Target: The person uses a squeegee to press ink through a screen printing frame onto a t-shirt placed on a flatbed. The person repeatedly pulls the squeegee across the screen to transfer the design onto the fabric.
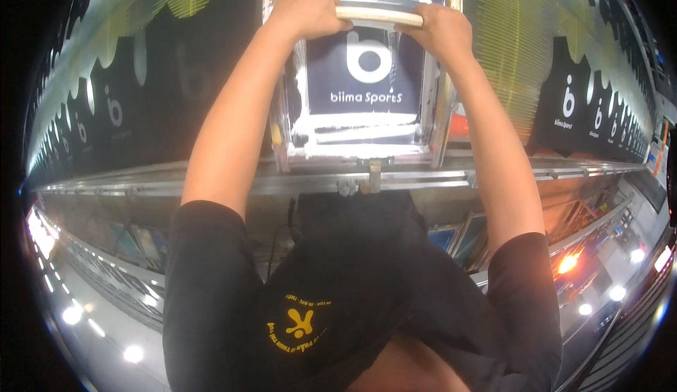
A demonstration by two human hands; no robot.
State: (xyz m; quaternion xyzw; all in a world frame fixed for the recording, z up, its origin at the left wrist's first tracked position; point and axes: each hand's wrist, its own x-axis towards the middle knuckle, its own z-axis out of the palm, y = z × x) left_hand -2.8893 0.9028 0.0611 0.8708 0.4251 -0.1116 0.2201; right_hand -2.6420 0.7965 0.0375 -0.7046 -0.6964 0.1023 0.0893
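Observation:
Both of my hands grip a squeegee (379, 15) with a pale wooden handle, held crosswise near the far part of a screen-printing frame (278, 135). Around its left end my left hand (310, 13) is closed, the thumb underneath. My right hand (444, 32) closes on the right end. A white rounded logo with lettering shows on the dark cloth through the mesh below the squeegee. White ink (352, 127) lies in thick streaks along the near end of the screen. The squeegee's blade edge is hard to make out.
Dark printed shirt pieces (113, 103) run along the long table to the left, and more dark pieces (568, 103) lie to the right. A metal rail (282, 182) borders the near edge, with a clamp (374, 175) by the frame. Frames sit on a shelf beneath.

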